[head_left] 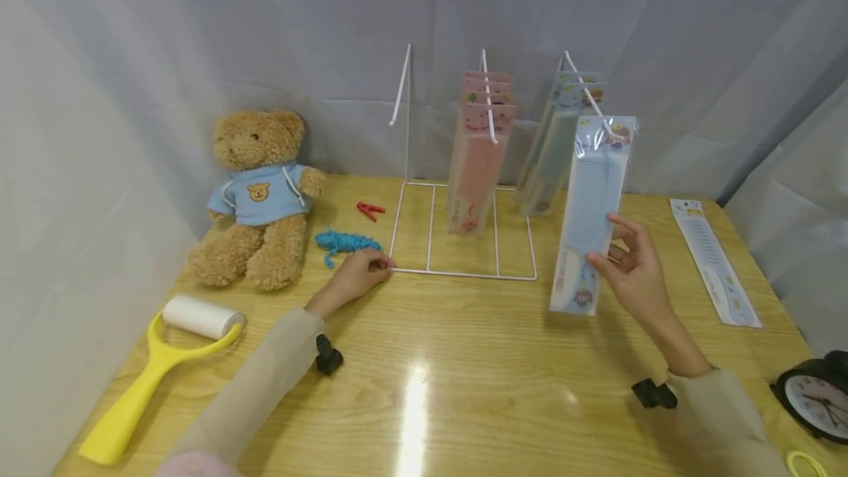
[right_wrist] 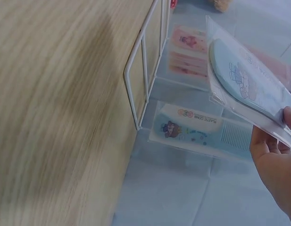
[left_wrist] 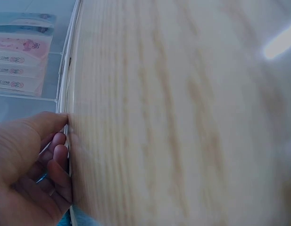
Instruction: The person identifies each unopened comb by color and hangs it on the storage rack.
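My right hand [head_left: 632,263] pinches a packaged blue comb [head_left: 589,205] by its right edge, thumb in front. The package hangs upright, its top at the tip of the rack's right hook [head_left: 591,98]; I cannot tell whether the hook runs through its hole. Farther back on that hook hang other blue comb packs [head_left: 550,157]. Several pink comb packs [head_left: 480,175] fill the middle hook, while the left hook [head_left: 400,90] is bare. At the front left corner of the white wire rack [head_left: 464,274], my left hand [head_left: 358,274] grips the base wire between thumb and fingers.
Another packaged comb [head_left: 715,263] lies at the table's right, beyond a black alarm clock [head_left: 818,400]. To the left are a teddy bear [head_left: 255,197], a yellow-handled lint roller [head_left: 142,381], a red clip [head_left: 369,210] and a blue knotted rope toy [head_left: 346,242].
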`<state>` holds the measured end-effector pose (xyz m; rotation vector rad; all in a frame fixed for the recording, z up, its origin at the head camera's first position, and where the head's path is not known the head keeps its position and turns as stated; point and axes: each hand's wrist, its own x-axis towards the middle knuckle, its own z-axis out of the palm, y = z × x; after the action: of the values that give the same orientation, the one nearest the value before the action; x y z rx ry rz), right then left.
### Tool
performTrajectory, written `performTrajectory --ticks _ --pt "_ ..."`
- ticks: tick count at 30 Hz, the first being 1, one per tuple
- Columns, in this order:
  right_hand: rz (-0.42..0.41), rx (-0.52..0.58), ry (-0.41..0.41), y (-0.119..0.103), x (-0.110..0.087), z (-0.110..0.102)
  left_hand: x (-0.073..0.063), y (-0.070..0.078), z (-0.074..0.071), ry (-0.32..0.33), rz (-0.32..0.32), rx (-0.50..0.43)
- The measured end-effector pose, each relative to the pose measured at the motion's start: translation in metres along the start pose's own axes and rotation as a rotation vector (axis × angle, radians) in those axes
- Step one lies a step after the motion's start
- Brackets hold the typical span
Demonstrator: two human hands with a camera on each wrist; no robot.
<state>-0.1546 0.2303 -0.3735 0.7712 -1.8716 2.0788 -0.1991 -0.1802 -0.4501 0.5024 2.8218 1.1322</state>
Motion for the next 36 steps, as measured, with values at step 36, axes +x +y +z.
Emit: performTrajectory --ticks 36 --pt "0.136 -0.267 0.069 0.053 0.068 -0.011 0.0 0.0 0.0 0.005 -0.016 -0.007"
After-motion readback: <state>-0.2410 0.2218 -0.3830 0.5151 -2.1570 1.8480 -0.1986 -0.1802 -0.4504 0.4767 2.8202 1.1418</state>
